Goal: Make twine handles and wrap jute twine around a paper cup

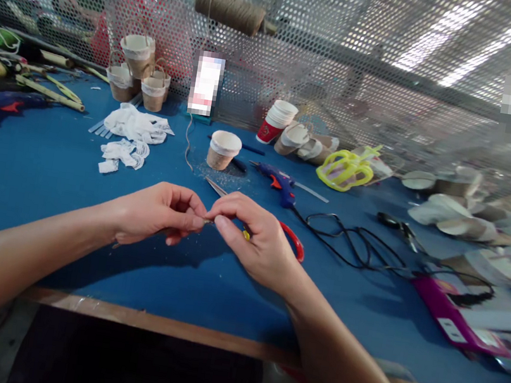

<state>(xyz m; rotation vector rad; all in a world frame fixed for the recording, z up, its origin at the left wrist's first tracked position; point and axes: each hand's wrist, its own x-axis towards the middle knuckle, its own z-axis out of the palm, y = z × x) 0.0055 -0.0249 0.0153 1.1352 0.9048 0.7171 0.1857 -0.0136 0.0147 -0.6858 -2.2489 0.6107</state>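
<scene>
My left hand (163, 215) and my right hand (256, 236) meet above the front middle of the table, both closed in a pinch. Between their fingertips runs a thin brown strand, apparently a piece of twine (208, 220); most of it is hidden by the fingers. Scissors lie behind my right hand, which covers their middle: the blades (216, 187) poke out beyond the fingers and the red handle (294, 242) shows by the wrist. Past the hands stands a small paper cup wrapped in brown with a white lace rim (224, 150).
A blue glue gun (280, 182) trails a black cable to a purple power strip (457, 318). White lace (133, 124), little handled baskets (154, 90), stacked cups (277, 121) and yellow pipe-cleaner loops (346, 170) line the back. A twine spool (229, 10) hangs on the perforated screen.
</scene>
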